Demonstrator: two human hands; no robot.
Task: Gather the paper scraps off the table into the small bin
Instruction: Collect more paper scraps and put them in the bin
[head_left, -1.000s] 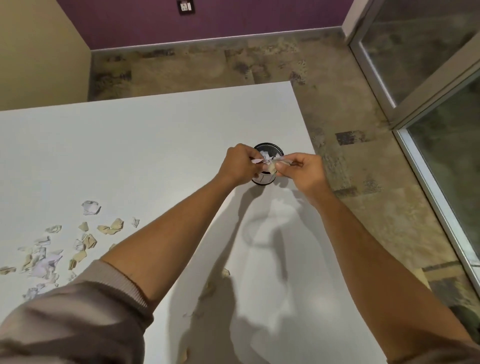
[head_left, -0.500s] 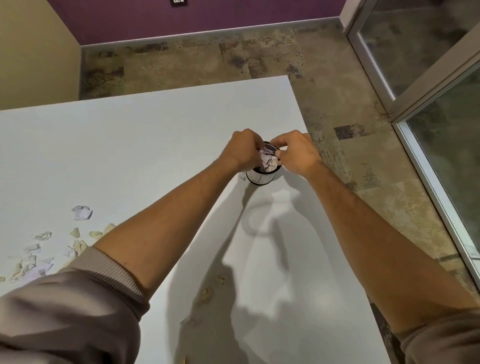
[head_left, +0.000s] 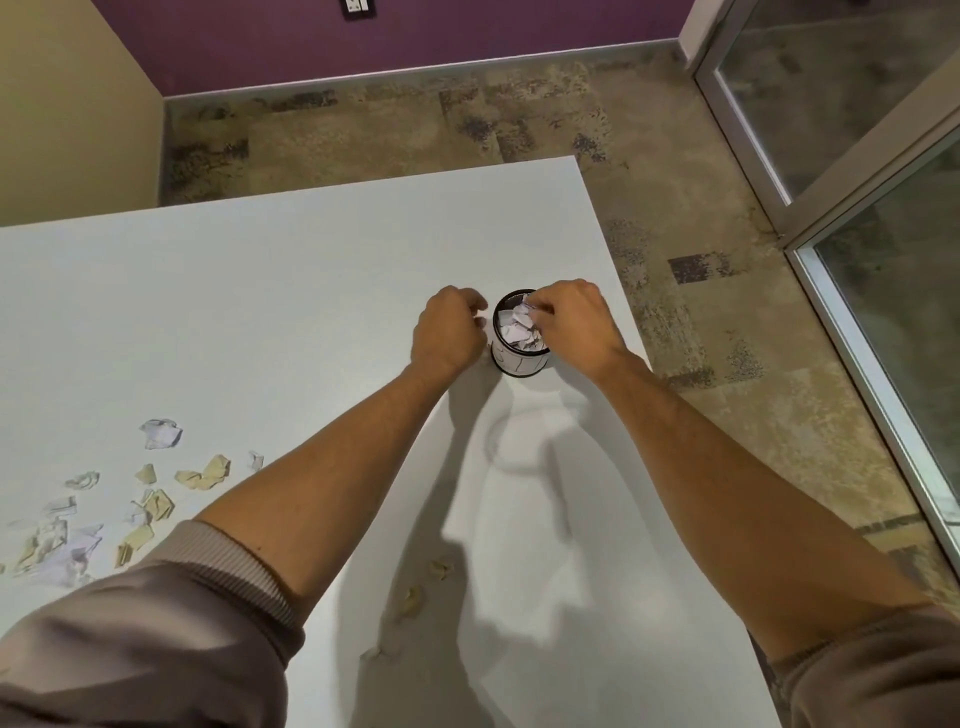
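A small black bin (head_left: 521, 366) stands near the right edge of the white table (head_left: 291, 291), filled to the rim with crumpled white paper scraps (head_left: 514, 331). My right hand (head_left: 574, 325) hovers over the bin's right side, its fingertips pinched on a white scrap at the top of the pile. Just left of the bin and apart from it is my left hand (head_left: 449, 332), its fingers curled shut with nothing visible in them. Several loose white and tan scraps (head_left: 150, 499) lie on the table at the far left. A few tan scraps (head_left: 413, 600) sit in shadow between my forearms.
The table's right edge runs just past the bin, with patterned carpet (head_left: 727, 415) below. A glass door frame (head_left: 857, 322) stands at the right. Purple and yellow walls close the back.
Both hands held a bundle of scraps above the bin. The scraps now lie in the bin, my left hand has drawn away to the left, and my right hand stays on top.
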